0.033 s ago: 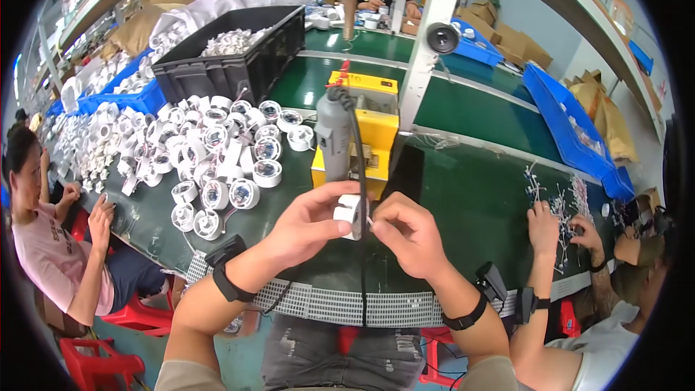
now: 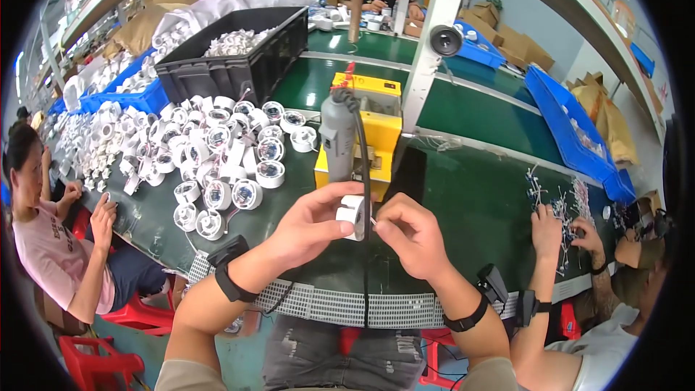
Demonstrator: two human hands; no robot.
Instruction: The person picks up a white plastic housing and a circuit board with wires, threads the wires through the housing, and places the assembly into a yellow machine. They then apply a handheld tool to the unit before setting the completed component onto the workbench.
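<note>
My left hand (image 2: 313, 223) grips a round white plastic housing (image 2: 350, 211) by its rim, with a slot showing in its side. My right hand (image 2: 414, 237) is closed in a pinch just right of the housing's open face; the tiny thing between thumb and forefinger is too small to make out. A black cable (image 2: 365, 268) hangs in front and partly hides that face. Beyond my hands stands a grey cylindrical power tool (image 2: 337, 137) before a yellow machine (image 2: 380, 134). Many similar white housings (image 2: 246, 193) with circuit boards inside lie to the left.
A black crate (image 2: 217, 72) of small white parts stands at the far left, beside a blue bin (image 2: 148, 98). Seated at left is a person in pink (image 2: 65, 246). At right, a co-worker's hand (image 2: 546, 228) is among loose wires (image 2: 534, 185). A white post (image 2: 427, 65) rises behind.
The whole scene sits slightly farther right in the picture. My hands keep the same hold on the housing.
</note>
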